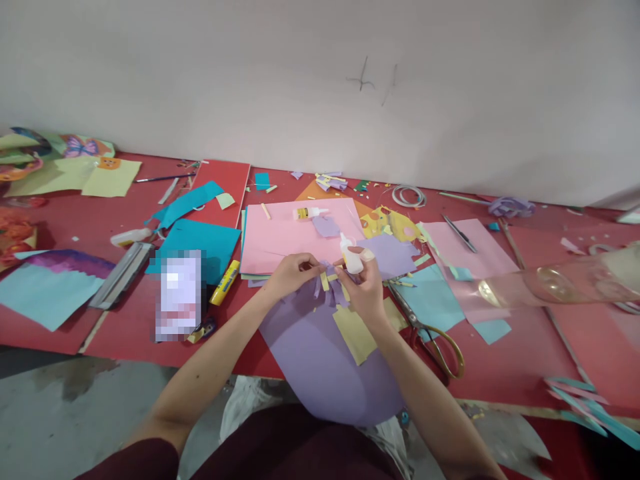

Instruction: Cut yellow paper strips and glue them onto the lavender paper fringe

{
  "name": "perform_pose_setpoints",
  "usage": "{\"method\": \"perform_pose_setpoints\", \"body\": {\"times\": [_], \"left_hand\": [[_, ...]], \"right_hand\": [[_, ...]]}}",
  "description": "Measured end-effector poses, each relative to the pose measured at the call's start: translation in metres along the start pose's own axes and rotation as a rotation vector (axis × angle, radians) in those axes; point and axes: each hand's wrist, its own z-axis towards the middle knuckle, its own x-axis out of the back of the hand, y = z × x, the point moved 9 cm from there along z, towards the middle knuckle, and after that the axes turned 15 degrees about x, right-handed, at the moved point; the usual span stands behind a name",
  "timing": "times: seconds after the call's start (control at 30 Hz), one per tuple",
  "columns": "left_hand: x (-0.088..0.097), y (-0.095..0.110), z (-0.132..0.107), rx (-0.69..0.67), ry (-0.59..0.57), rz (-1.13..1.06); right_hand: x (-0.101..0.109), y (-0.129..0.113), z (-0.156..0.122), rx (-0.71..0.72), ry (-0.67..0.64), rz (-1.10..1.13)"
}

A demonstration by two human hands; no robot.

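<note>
My right hand [366, 287] wraps round a small white glue bottle [353, 260], its nozzle pointing up and to the left. The thumb and fingertips of that hand also touch a bunch of cut purple and yellow paper strips [325, 283]. Across from it, my left hand [294, 275] pinches the same bunch at its upper left, its fingertips closed. Below both hands a large purple paper sheet [330, 360] hangs over the table edge onto my lap. A piece of yellow paper [356, 333] lies on that sheet, by my right wrist.
Gold-handled scissors [425, 327] lie right of my right forearm. Stacked pink sheets [270, 233] bear a second glue bottle [310, 213]. A yellow glue stick [225, 283] and a blurred-out phone [179, 293] are at left. A clear plastic bottle [545, 283] juts in from the right.
</note>
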Motion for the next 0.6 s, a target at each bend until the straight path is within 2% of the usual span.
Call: {"method": "perform_pose_setpoints", "body": {"times": [0.2, 0.43, 0.6], "left_hand": [[0.002, 0.009, -0.007, -0.079, 0.088, 0.166], [-0.004, 0.011, -0.007, -0.094, 0.054, 0.167], [-0.006, 0.012, -0.009, -0.11, 0.078, 0.175]], "right_hand": [[0.001, 0.004, 0.0, -0.021, 0.01, 0.017], [0.004, 0.004, 0.002, -0.044, 0.057, 0.03], [0.003, 0.004, 0.001, -0.038, 0.04, 0.014]]}}
